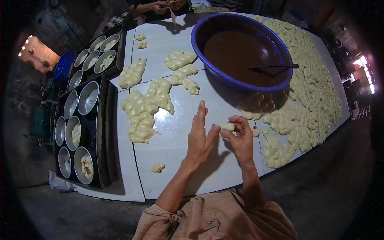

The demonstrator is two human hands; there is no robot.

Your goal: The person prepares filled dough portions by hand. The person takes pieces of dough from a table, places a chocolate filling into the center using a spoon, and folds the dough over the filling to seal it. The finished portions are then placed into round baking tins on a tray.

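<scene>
In front of me, my right hand [242, 141] pinches a small piece of pale dough [228, 127] between thumb and fingers. Beside it, my left hand [200, 136] has its fingers stretched out, its thumb tip close to the dough; whether it touches is unclear. A small dough lump [256, 132] shows just beyond my right fingers. Clumped dough pieces [146, 106] lie left of my hands, and one small lump [158, 168] sits nearer to me. The big purple-blue basin [196, 50] beyond my hands holds a brown filling [240, 56], with a dark-handled utensil [276, 66] in it.
Many dough pieces [316, 88] cover the table's right side. At the left, dark trays [105, 132] carry round metal tins [88, 98], some with dough inside. Across the white table [180, 160], another person's hands [162, 6] work at the far edge.
</scene>
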